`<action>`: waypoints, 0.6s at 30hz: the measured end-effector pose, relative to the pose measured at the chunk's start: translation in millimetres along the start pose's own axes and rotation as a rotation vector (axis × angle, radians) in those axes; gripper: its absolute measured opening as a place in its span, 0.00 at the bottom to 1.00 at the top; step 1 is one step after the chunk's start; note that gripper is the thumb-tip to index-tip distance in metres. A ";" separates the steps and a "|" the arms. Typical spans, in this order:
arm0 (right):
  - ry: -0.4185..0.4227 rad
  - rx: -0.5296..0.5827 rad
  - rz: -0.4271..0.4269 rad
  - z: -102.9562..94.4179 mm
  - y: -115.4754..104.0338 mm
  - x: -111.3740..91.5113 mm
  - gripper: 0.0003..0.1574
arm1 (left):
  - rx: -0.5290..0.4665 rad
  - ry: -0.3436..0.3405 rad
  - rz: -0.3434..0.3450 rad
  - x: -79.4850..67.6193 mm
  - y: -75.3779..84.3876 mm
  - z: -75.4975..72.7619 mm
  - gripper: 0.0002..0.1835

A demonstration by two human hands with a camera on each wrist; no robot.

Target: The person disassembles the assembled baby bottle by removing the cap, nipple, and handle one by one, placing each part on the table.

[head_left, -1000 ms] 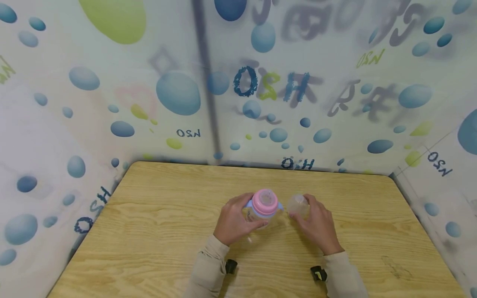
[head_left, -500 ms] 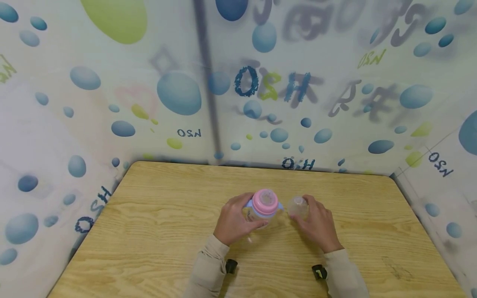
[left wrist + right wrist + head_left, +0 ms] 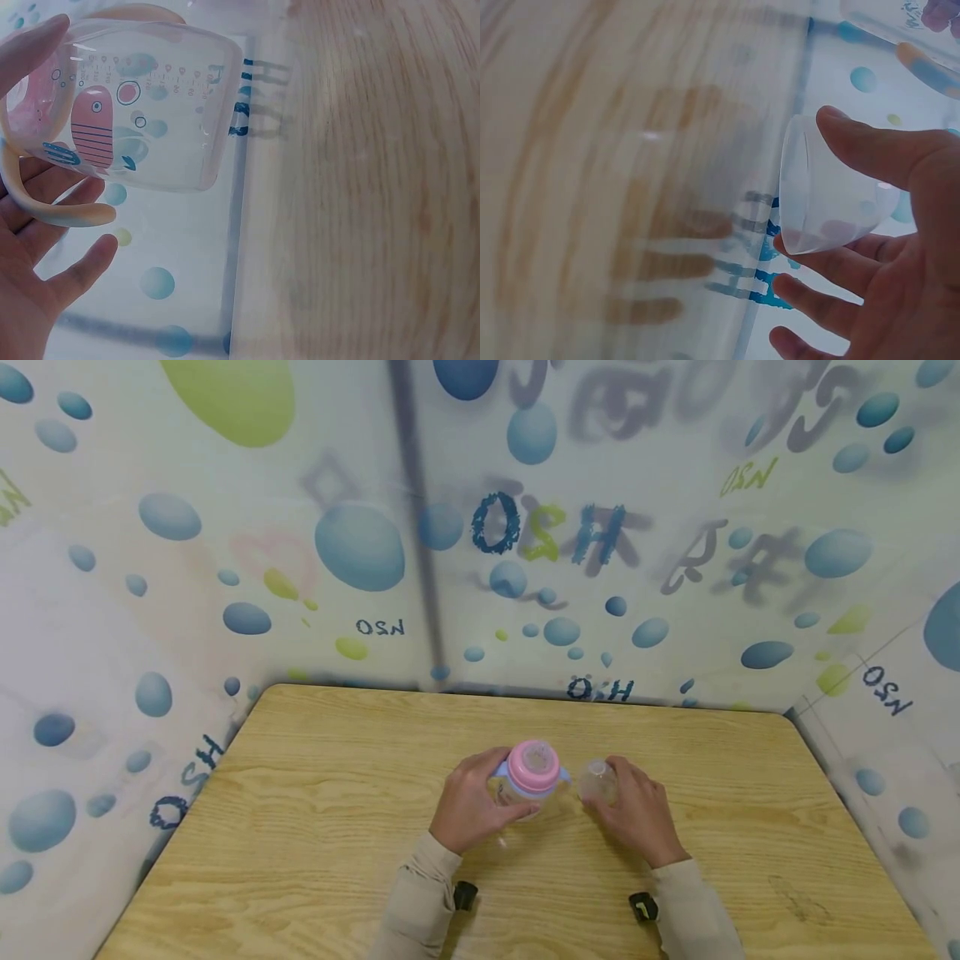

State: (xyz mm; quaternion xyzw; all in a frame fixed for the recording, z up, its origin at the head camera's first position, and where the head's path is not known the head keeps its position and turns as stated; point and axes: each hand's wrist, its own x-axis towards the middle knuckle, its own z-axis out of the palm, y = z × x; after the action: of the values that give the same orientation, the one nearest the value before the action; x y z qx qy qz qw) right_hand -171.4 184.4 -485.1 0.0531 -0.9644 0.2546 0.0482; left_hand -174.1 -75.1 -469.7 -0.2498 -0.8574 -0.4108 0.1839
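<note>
My left hand (image 3: 472,802) grips a clear baby bottle (image 3: 165,112) with a pink collar (image 3: 534,767) and pale blue side handles. Printed fish-like figures and measuring marks show on its wall in the left wrist view. To the right of it, my right hand (image 3: 641,810) holds a translucent dome-shaped cap (image 3: 597,782) between thumb and fingers. In the right wrist view the wide mouth of the cap (image 3: 795,187) faces the table. Bottle and cap stand apart, a short gap between them. The head view does not show clearly whether either touches the table.
A wood-grain table (image 3: 315,793) lies under both hands. Behind it and on both sides rise pale walls (image 3: 285,552) printed with blue and green drops and letters. A dark wrist mount (image 3: 465,896) sits by the left sleeve, another mount (image 3: 642,907) by the right.
The cap in my right hand has tilted and shifted slightly left and toward me. My left hand and the bottle have stayed in place.
</note>
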 end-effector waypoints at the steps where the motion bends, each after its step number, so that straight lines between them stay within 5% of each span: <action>1: -0.002 -0.003 -0.001 0.4 0.5 0.1 0.42 | 0.001 0.000 0.002 0.0 0.0 -0.2 0.41; 18: -0.049 -0.029 0.018 -2.5 3.2 -1.4 0.42 | -0.010 0.001 -0.001 0.3 -0.2 -1.2 0.40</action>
State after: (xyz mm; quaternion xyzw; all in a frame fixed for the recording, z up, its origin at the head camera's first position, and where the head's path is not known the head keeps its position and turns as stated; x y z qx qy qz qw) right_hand -170.3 188.5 -484.7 0.0499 -0.9693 0.2397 0.0231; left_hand -174.4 -76.0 -469.0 -0.2500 -0.8552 -0.4155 0.1830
